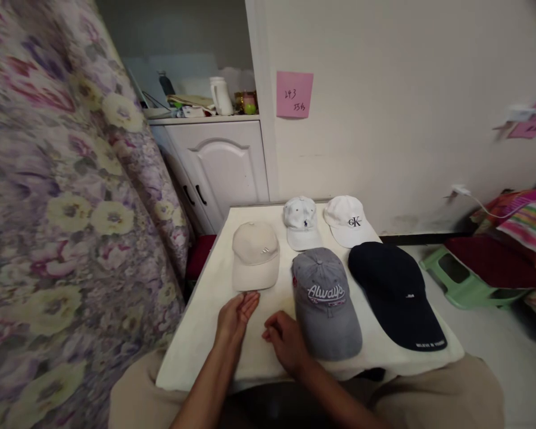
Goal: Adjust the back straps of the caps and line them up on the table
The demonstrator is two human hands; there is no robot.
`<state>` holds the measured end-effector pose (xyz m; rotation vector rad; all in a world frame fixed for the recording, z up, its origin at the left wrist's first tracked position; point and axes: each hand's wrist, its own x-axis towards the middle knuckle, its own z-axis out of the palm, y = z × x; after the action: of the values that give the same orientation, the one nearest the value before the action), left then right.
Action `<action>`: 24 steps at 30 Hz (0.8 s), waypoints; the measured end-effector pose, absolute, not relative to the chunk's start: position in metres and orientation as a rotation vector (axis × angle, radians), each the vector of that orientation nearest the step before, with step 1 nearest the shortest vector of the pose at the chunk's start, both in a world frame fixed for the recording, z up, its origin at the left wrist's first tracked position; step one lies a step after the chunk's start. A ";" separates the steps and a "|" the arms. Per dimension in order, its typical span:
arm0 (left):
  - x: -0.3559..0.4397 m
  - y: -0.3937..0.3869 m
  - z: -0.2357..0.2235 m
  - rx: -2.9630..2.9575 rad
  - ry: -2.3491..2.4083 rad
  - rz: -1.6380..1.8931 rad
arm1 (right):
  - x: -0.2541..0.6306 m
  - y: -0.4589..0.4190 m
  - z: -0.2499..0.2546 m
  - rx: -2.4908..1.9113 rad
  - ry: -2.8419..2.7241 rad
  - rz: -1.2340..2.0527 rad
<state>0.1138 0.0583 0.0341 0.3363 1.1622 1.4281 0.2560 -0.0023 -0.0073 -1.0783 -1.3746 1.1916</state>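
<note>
My left hand is just in front of the brim of a beige cap, palm turned inward. Its fingers are stretched out and hold nothing; whether the fingertips touch the brim I cannot tell. To the right, my right hand is loosely closed, with nothing visible in its curled fingers. It is beside a grey cap with "Always" stitched on the front. A dark navy long-billed cap lies farther right. Behind them sit a pale blue cap and a white cap with "CK" letters.
The caps lie on a small table with a cream cover, above my knees. A floral curtain hangs at the left. Behind stands a white cabinet holding a white jug. A green stool is at the right.
</note>
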 end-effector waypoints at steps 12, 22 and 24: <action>0.121 0.018 0.027 1.362 1.510 1.176 | 0.253 -0.004 -0.013 -1.096 -1.597 0.979; 0.111 0.024 0.004 1.606 1.560 0.925 | 0.251 -0.002 -0.009 -1.213 -1.578 1.036; 0.107 0.025 -0.003 1.599 1.555 0.880 | 0.249 -0.003 -0.014 -1.234 -1.583 1.009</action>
<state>0.1075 0.0250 -0.0031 1.5995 1.5546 0.8797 0.2485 -0.0027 -0.0138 -1.2338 -1.5826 1.0092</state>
